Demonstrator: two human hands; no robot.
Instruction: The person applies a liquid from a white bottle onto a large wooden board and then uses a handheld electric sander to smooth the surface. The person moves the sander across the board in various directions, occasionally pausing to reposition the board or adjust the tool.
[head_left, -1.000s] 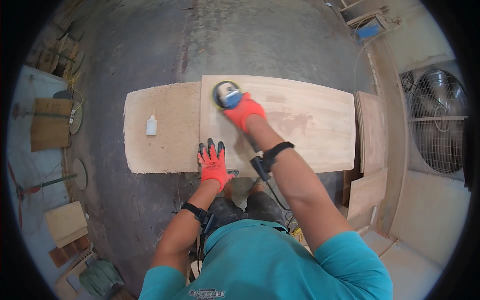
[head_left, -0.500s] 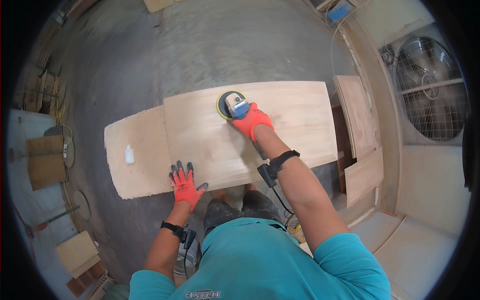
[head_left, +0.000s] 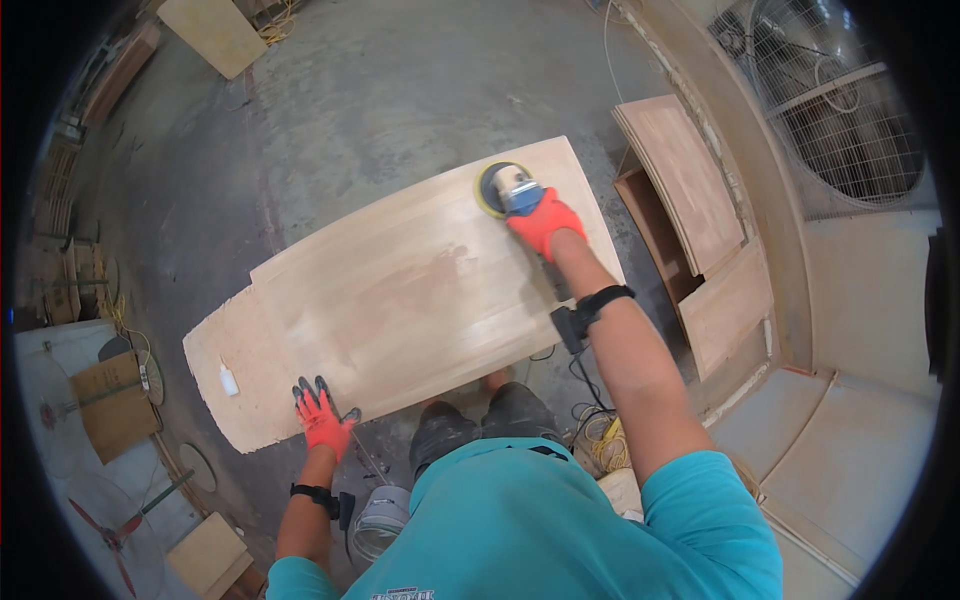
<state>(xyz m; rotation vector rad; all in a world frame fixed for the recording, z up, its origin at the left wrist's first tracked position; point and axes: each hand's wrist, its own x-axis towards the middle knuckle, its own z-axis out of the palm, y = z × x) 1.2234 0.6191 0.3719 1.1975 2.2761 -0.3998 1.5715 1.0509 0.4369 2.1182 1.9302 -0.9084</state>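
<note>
My right hand (head_left: 548, 222), in a red glove, grips a disc sander (head_left: 518, 190). Its round dark pad with a yellow rim lies on the pale wooden panel (head_left: 400, 320), by the far right corner. Fingers apart, my left hand (head_left: 324, 418) rests on the near edge towards the left, in a red glove with dark fingertips. A rougher-edged board (head_left: 245, 330) extends from under the panel's left end. On that board is a small white bottle (head_left: 229, 382), just left of my left hand. A faint darker patch shows mid-panel.
Wooden boards (head_left: 685, 180) lean along the wall at right, near a large caged fan (head_left: 835, 100). A bucket (head_left: 382, 520) stands by my legs at left, and a coiled yellow cord (head_left: 607, 440) lies at right. Cardboard (head_left: 113, 405) is at far left.
My right hand has slid the sander rightward along the panel, towards its right end. My left hand still lies near the front edge. The whole view has turned, so the panel appears tilted.
</note>
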